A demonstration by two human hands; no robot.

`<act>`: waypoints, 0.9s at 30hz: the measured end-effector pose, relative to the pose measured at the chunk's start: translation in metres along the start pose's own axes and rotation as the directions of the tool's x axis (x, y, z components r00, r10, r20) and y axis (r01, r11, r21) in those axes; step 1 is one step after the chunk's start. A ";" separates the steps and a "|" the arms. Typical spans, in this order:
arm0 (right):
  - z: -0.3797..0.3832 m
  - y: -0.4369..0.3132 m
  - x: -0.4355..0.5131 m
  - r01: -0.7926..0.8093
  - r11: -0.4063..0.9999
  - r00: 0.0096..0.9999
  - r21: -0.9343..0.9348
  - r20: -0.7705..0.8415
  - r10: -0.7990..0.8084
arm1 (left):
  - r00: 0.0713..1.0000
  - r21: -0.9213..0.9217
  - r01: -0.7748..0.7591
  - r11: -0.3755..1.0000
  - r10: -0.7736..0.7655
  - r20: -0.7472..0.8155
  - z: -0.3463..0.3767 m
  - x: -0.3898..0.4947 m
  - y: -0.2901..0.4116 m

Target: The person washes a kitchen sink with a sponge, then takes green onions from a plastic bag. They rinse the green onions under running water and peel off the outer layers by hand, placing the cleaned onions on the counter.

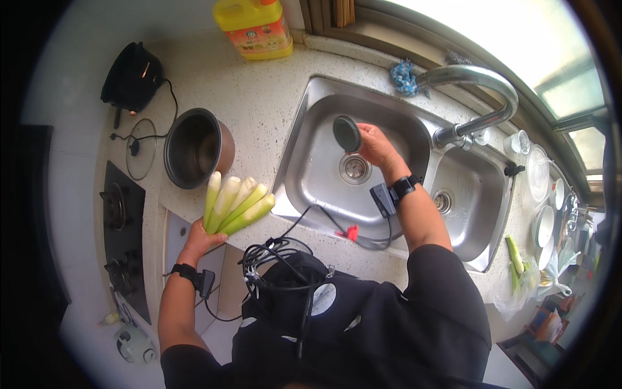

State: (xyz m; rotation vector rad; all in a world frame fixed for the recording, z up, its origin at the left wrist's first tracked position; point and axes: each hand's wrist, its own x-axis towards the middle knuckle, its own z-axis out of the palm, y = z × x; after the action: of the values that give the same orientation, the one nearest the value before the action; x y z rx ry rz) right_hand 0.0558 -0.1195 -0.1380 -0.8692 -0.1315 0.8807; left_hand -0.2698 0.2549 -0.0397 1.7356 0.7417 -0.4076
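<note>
My left hand (200, 241) is closed around several pale green and white stalks (238, 206) that look like peeled water bamboo shoots. It holds them upright in a fan by the counter's front edge, just in front of a brown cooker pot (224, 148) with a dark inside. Over the larger basin of the stainless steel sink (318, 182), my right hand (378, 147) grips a round dark disc (346, 133), like a drain cover, by its rim. The basin's drain strainer (355, 168) lies below it.
A black electric pot (132, 78), its cord and a glass lid (141, 150) sit at the left, behind a gas hob (125, 233). A yellow jug (255, 31) stands at the back. The faucet (486, 73) arches behind the sink. Bowls (543, 226) line the right counter. Black cables (277, 262) hang before me.
</note>
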 end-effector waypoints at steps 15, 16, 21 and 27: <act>-0.085 0.147 0.002 -0.412 -0.199 0.904 -0.889 -0.370 -0.217 | 1.000 -0.037 0.007 0.999 -0.007 -0.011 0.002 -0.002 0.006; -0.086 0.147 0.002 -0.425 -0.195 0.898 -0.884 -0.385 -0.213 | 1.000 -0.027 0.011 1.000 -0.012 -0.013 0.002 -0.001 0.006; -0.072 0.128 0.007 -0.413 -0.277 0.910 -0.868 -0.404 -0.092 | 1.000 -0.040 0.003 0.999 -0.004 -0.012 0.002 -0.003 0.003; -0.006 0.075 0.001 -0.215 -0.002 0.976 -0.977 -0.215 -0.015 | 1.000 -0.065 -0.011 0.998 0.011 0.012 0.000 -0.002 0.002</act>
State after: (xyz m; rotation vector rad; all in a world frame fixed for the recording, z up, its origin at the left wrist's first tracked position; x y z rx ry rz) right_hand 0.0122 -0.0975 -0.1955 -2.4277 -0.6452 0.7334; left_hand -0.2699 0.2542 -0.0371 1.6739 0.7285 -0.3823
